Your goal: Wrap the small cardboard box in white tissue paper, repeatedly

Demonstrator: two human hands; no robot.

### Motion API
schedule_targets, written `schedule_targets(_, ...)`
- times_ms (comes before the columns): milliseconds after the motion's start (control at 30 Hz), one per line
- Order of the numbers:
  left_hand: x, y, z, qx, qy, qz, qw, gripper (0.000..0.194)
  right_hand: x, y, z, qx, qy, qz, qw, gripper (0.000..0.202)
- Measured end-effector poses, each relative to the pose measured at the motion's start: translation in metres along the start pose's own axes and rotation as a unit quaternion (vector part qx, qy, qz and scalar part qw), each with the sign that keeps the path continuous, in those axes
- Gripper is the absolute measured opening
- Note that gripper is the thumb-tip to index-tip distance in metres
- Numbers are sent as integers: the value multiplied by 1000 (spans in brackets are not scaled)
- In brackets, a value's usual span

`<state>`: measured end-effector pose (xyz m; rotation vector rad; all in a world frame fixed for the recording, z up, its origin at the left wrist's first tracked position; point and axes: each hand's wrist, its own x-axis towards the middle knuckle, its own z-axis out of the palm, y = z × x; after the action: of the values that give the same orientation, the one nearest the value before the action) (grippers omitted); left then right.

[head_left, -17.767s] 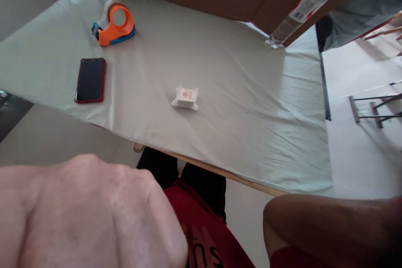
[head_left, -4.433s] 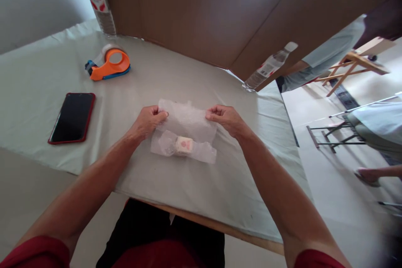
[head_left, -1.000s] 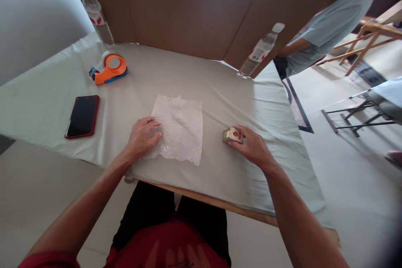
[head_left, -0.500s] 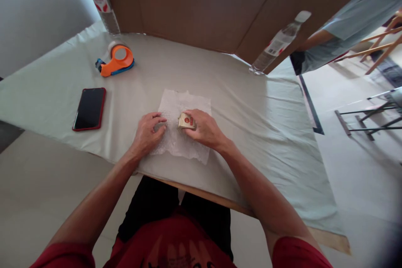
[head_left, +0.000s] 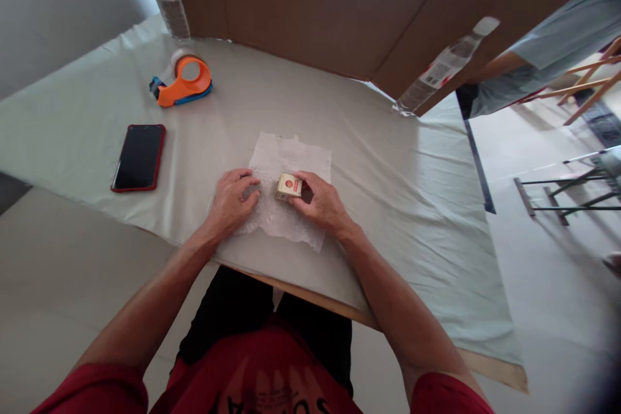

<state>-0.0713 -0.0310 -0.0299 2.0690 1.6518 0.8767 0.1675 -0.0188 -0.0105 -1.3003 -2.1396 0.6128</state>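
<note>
A small cream box (head_left: 290, 185) with red print rests over the middle of a sheet of bubble wrap (head_left: 272, 217). My right hand (head_left: 323, 204) grips the box at its right side between thumb and fingers. On the left part of the sheet lies my left hand (head_left: 233, 199), its thumb and fingers curved and apart, with nothing held between them. The sheet is spread on the cloth-covered table (head_left: 369, 149) in front of me.
An orange tape dispenser (head_left: 194, 84) and a phone in a red case (head_left: 139, 157) lie to the left. Two water bottles (head_left: 167, 0) (head_left: 444, 68) stand against a brown cardboard panel (head_left: 310, 6). A person's sleeve (head_left: 557, 32) shows at the right.
My right fingers have drawn back a little to the right on the box, so more of its top shows. The whole view has shifted slightly; my left hand stays on the sheet.
</note>
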Motion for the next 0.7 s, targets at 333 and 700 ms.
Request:
schedule_targets(333, -41, 29, -45, 57, -111, 162, 979, 54, 0, 5, -1, 7, -8, -25, 1000, 49)
schedule_targets(700, -39, 48, -16, 160, -46, 244, 955, 20, -8, 9, -4, 112, -15, 23, 993, 50)
